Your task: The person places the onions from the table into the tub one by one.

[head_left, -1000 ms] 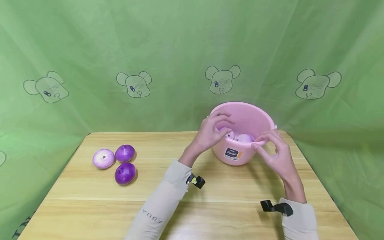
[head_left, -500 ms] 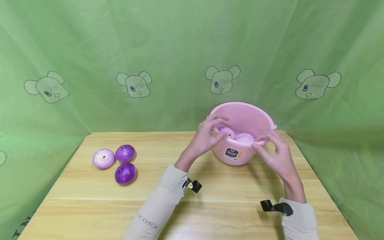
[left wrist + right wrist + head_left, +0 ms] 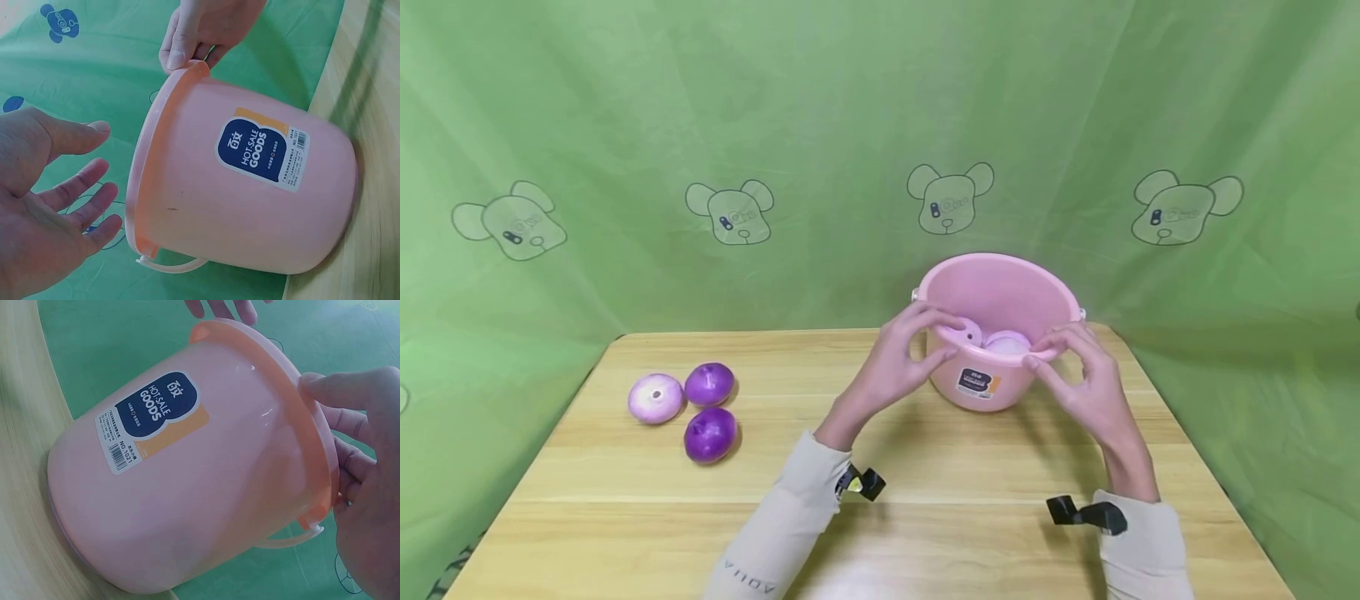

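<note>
Toward the right of the wooden table stands a pink bucket [image 3: 1017,390] with a label on its front. Inside lie two pale purple onions [image 3: 1008,341], partly hidden by the rim. My right hand [image 3: 1093,387] pinches the bucket's rim between thumb and fingers, and the right wrist view shows the thumb [image 3: 337,389] pressed on the rim's outside. My left hand [image 3: 891,358] hovers at the rim's left side. In the left wrist view this left hand [image 3: 37,200] is empty, its fingers loosely bent and apart from the bucket.
At the table's left lie three onions: a pale one [image 3: 657,398] and two darker ones [image 3: 710,384], [image 3: 711,435] beside it. Green cloth [image 3: 842,275] with mouse-head drawings surrounds the table. A white handle [image 3: 178,267] hangs at the bucket's side.
My left hand has drawn back from over the bucket's opening, down and to the left. The right hand keeps its pinch on the rim. The onions look unmoved; the whole head view has shifted slightly.
</note>
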The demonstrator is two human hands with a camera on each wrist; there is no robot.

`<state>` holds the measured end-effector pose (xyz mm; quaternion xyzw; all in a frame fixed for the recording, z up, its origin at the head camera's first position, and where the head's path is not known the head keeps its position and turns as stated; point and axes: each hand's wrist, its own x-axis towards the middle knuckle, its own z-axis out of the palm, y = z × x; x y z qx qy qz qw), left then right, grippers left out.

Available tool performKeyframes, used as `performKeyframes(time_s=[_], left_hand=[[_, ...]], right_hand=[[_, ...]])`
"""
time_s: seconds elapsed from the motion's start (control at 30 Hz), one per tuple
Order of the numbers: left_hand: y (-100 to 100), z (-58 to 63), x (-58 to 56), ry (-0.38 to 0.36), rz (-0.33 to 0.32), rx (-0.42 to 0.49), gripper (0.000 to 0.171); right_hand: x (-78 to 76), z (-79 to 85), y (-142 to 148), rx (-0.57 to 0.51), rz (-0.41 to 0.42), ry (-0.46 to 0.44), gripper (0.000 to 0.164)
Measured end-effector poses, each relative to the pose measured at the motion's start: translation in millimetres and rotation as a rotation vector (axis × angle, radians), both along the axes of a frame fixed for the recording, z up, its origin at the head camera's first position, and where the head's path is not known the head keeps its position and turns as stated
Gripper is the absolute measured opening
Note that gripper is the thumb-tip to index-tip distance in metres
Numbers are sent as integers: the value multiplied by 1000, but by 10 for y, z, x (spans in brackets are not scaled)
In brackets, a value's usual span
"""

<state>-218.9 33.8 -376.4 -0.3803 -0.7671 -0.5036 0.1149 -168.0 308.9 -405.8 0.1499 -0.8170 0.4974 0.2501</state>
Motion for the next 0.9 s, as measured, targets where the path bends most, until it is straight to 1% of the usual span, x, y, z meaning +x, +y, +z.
performKeyframes(time_s=[0.2,0.43,0.57,0.67,0.9], left_hand=[[-94,-58,43,14,4,-7,31],[-203,-98,125,2,17,-73,34],[-246,-145,168,-12,5,-108,34],[-282,-186,194,-20,-5,-109,33],[-398,-248,253,-33,-5,-107,32]], right_hand=[[-11,-13,-3,6,-2,-9,22],[-23,-30,0,7,-8,-5,24],[-26,-38,9,7,-11,-2,23],[-25,-30,12,6,-11,-1,23],[-12,-15,1,3,-8,-6,22]])
